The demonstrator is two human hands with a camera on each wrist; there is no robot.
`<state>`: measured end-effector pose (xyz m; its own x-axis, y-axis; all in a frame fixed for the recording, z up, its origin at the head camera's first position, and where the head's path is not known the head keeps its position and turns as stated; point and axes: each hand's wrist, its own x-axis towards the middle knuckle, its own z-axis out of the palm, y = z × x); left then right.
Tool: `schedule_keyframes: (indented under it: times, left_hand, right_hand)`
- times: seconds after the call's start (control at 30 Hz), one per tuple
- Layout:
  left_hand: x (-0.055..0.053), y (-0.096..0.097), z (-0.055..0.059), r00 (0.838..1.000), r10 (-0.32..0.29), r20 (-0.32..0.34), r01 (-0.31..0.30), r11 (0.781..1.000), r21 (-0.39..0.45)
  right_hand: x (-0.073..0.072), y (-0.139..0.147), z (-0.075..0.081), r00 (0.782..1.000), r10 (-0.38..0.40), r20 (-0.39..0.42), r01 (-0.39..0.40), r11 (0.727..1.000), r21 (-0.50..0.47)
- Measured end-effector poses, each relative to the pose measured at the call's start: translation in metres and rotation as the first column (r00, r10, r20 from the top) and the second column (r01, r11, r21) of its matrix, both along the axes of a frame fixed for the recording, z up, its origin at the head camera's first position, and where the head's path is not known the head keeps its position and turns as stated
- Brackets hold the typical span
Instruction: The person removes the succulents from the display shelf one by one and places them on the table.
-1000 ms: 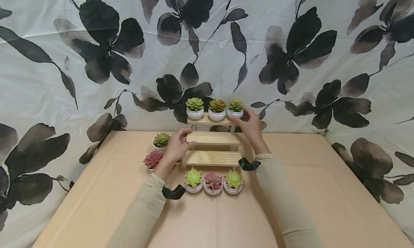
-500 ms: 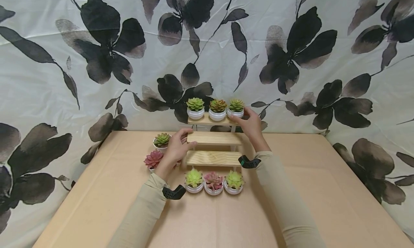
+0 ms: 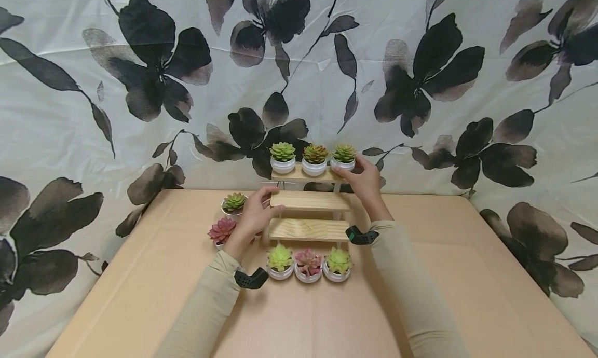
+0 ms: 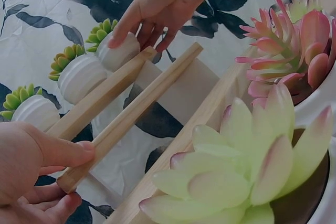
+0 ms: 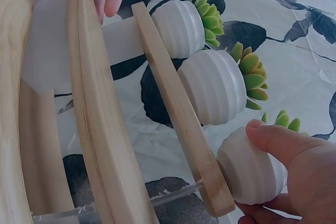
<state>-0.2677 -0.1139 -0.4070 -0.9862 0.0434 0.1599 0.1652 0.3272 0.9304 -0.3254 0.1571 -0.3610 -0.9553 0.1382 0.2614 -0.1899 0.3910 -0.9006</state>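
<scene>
A wooden tiered stand with clear supports has three steps. On its top shelf [image 3: 306,176] stand three small succulents in white ribbed pots. My right hand [image 3: 365,182] holds the rightmost potted succulent [image 3: 343,155], thumb and fingers around its pot [image 5: 251,169]; the pot sits at the shelf's right end. My left hand [image 3: 254,210] pinches the left end of the middle shelf [image 3: 308,201], thumb above and fingers below, as the left wrist view shows. The green succulent [image 3: 282,151] and the orange-tipped one [image 3: 315,153] stand beside the held pot. The lowest shelf [image 3: 308,230] is bare.
Three potted succulents, light green [image 3: 280,258], pink [image 3: 308,262] and light green [image 3: 338,261], line up before the stand. Left of my left hand are a green one [image 3: 233,202] and a dark pink one [image 3: 221,230], partly hidden. A floral cloth [image 3: 336,88] hangs behind the table [image 3: 467,275].
My right hand and the pot it holds have shifted slightly to the right, widening the gap to the middle pot. My left hand stays on the middle shelf.
</scene>
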Motion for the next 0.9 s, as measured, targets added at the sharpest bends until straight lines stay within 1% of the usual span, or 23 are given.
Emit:
schedule_keyframes:
  times: [0.17, 0.3, 0.43, 0.6, 0.8, 0.9]
  left_hand:
    - [0.000, 0.000, -0.001, 1.000, 0.001, -0.002, -0.001, 1.000, -0.009]
    - [0.000, 0.001, -0.001, 1.000, 0.009, -0.002, -0.009, 1.000, -0.021]
    - [0.000, 0.001, -0.001, 1.000, 0.014, -0.016, -0.015, 0.999, -0.035]
    - [0.000, 0.000, -0.001, 0.999, 0.029, -0.032, -0.030, 0.999, -0.027]
    - [0.001, -0.001, 0.001, 0.999, 0.036, -0.029, -0.037, 0.999, -0.014]
    - [0.001, -0.002, 0.002, 0.999, 0.033, -0.030, -0.034, 0.999, -0.014]
  right_hand:
    - [0.001, 0.004, -0.003, 0.999, -0.036, -0.011, 0.036, 0.999, 0.025]
    - [0.005, 0.008, -0.005, 0.998, -0.062, -0.016, 0.062, 0.998, 0.028]
    - [0.010, 0.013, -0.005, 0.997, -0.073, -0.028, 0.073, 0.997, 0.016]
    - [0.016, 0.018, -0.005, 0.995, -0.091, -0.043, 0.091, 0.996, 0.008]
    - [0.023, 0.024, -0.007, 0.993, -0.109, -0.035, 0.109, 0.994, 0.008]
    - [0.027, 0.026, -0.008, 0.994, -0.101, -0.032, 0.101, 0.995, -0.004]
